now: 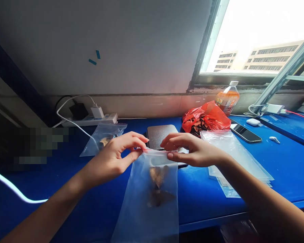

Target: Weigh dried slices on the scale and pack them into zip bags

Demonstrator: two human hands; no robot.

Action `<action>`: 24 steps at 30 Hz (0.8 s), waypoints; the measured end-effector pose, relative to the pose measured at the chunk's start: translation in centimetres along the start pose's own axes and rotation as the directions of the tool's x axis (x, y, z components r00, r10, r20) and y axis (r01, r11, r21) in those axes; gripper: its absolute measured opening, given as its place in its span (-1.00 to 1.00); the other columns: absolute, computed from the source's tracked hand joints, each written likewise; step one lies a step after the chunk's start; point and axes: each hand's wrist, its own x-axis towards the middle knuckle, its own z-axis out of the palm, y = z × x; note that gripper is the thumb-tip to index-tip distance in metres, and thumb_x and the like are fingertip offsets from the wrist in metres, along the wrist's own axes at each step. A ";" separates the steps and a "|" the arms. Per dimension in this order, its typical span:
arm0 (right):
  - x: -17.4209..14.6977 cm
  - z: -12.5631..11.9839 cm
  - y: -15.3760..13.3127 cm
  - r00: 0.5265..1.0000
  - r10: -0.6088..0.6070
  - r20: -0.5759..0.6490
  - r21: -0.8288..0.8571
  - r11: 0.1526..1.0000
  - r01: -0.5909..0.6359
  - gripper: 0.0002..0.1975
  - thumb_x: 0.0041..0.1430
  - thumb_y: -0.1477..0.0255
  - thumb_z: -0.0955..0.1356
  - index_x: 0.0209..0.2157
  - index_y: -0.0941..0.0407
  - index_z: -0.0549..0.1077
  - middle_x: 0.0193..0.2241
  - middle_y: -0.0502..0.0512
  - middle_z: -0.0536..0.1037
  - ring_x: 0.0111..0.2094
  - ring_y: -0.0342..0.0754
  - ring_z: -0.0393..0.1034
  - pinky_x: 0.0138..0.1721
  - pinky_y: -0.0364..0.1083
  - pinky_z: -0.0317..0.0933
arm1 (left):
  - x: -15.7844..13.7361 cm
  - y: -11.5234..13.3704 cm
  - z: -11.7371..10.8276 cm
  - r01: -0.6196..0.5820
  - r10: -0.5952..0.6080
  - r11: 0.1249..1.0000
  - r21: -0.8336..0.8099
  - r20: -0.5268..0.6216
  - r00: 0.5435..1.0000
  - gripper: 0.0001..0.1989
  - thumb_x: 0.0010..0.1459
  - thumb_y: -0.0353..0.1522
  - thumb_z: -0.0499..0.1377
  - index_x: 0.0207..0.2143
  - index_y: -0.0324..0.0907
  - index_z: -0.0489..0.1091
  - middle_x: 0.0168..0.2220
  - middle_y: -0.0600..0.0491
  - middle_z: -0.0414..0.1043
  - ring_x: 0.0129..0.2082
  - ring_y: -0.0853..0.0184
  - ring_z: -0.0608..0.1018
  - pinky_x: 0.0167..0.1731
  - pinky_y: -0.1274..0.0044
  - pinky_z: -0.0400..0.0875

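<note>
My left hand (pixel 119 153) pinches the top left of a clear zip-lock bag (pixel 152 189) along its red-edged seal. At the seal's other end, my right hand (pixel 187 148) grips the same bag between thumb and fingers. The bag hangs down in front of the table edge. Brown dried pieces (pixel 157 177) show through its plastic, too hazy to name. Just behind the hands lies a small silver scale (pixel 160 133), partly covered by my right hand and the bag.
Another zip-lock bag with a brown piece (pixel 91 143) lies left, near a power strip (pixel 108 118). On the right are a red plastic bag of dark dried pieces (pixel 212 116), a stack of zip-lock bags (pixel 239 162), a phone (pixel 247 133), an earbud (pixel 274 139) and a drink bottle (pixel 229 98).
</note>
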 end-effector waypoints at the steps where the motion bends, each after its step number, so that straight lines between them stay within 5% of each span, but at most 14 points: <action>1: 0.1 0.0 0.2 1.000 0.023 -0.017 0.024 0.999 -0.023 -0.74 0.24 0.23 0.36 -0.29 0.15 0.53 -0.17 0.14 0.56 -0.23 -0.06 0.45 -0.26 -0.13 0.33 | 0.0 -0.1 0.0 0.029 -0.030 0.999 -0.020 -0.034 0.999 -0.83 0.24 -0.31 0.14 -0.33 -0.13 0.52 -0.03 -0.03 0.49 -0.05 0.20 0.54 -0.11 0.46 0.49; 5: 0.3 0.4 0.8 0.987 0.129 -0.095 0.143 0.983 -0.115 -0.77 0.21 0.26 0.36 -0.31 0.16 0.48 -0.36 0.11 0.57 -0.34 -0.07 0.43 -0.38 -0.13 0.29 | 0.2 -0.1 0.0 0.101 -0.114 0.989 -0.111 -0.117 0.987 -0.83 0.18 -0.26 0.19 -0.33 -0.15 0.52 -0.04 -0.04 0.51 -0.06 0.20 0.57 -0.11 0.46 0.50; 9: 0.4 0.8 0.3 0.983 0.148 -0.107 0.273 0.955 -0.114 -0.67 0.22 0.20 0.36 -0.11 0.13 0.38 -0.33 0.06 0.54 -0.37 -0.13 0.38 -0.40 -0.16 0.22 | 0.2 0.0 0.2 0.205 -0.229 0.963 -0.173 -0.129 0.965 -0.79 0.16 -0.25 0.20 -0.19 -0.16 0.48 -0.25 -0.01 0.58 -0.34 0.28 0.61 -0.41 0.55 0.50; 15: 0.0 1.7 -0.7 0.992 0.073 0.099 0.181 0.979 -0.090 -0.46 0.19 0.15 0.39 0.12 0.08 0.25 -0.32 -0.02 0.50 -0.41 -0.17 0.28 -0.39 -0.15 0.16 | -0.2 0.2 2.5 0.106 -0.131 0.976 -0.188 -0.130 0.983 -0.78 0.20 -0.29 0.18 -0.11 -0.12 0.38 -0.17 0.01 0.56 -0.21 0.24 0.64 -0.22 0.47 0.55; 20: 0.5 3.0 0.0 0.997 0.063 0.046 0.189 0.979 -0.071 -0.61 0.17 0.45 0.35 0.03 0.10 0.23 -0.50 -0.14 0.35 -0.49 -0.21 0.16 -0.43 -0.17 0.10 | -0.6 0.7 3.1 0.156 -0.192 0.939 -0.305 -0.093 0.977 -0.68 0.17 -0.26 0.22 -0.04 -0.12 0.31 -0.11 -0.02 0.52 -0.28 0.26 0.66 -0.28 0.48 0.55; 24: 0.8 3.8 0.2 0.999 0.042 -0.019 0.281 0.959 -0.035 -0.59 0.08 0.59 0.31 -0.01 0.11 0.23 -0.51 -0.15 0.33 -0.49 -0.22 0.14 -0.45 -0.19 0.08 | -0.1 0.3 2.2 0.275 -0.309 0.918 -0.287 -0.080 0.948 -0.68 0.14 -0.14 0.22 -0.19 -0.18 0.39 -0.30 0.01 0.54 -0.33 0.20 0.65 -0.35 0.46 0.52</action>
